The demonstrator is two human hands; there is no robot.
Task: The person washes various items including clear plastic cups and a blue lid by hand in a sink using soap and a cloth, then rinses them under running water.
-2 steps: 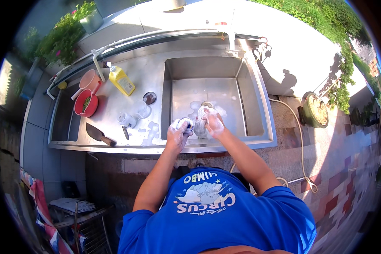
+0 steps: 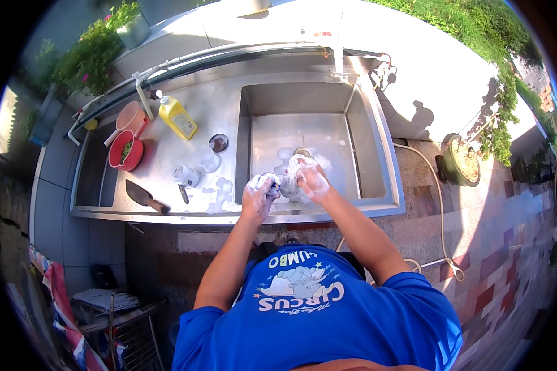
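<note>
Both my hands work over the front edge of a stainless steel sink basin (image 2: 303,102). My left hand (image 2: 258,193) is covered in white foam and closed around a small sponge (image 2: 272,181) with a bit of blue showing. My right hand (image 2: 312,179) grips a foam-covered clear glass (image 2: 293,168) just right of the sponge, which touches it. Suds lie on the basin floor around the drain (image 2: 301,151).
On the draining board to the left are a yellow detergent bottle (image 2: 177,117), a red bowl (image 2: 125,153), a pink cup (image 2: 129,115), a cleaver (image 2: 143,196), a white cup (image 2: 184,175) and a clear glass (image 2: 209,159). A faucet (image 2: 338,55) stands behind the basin. A hose (image 2: 440,210) runs along the tiled floor on the right.
</note>
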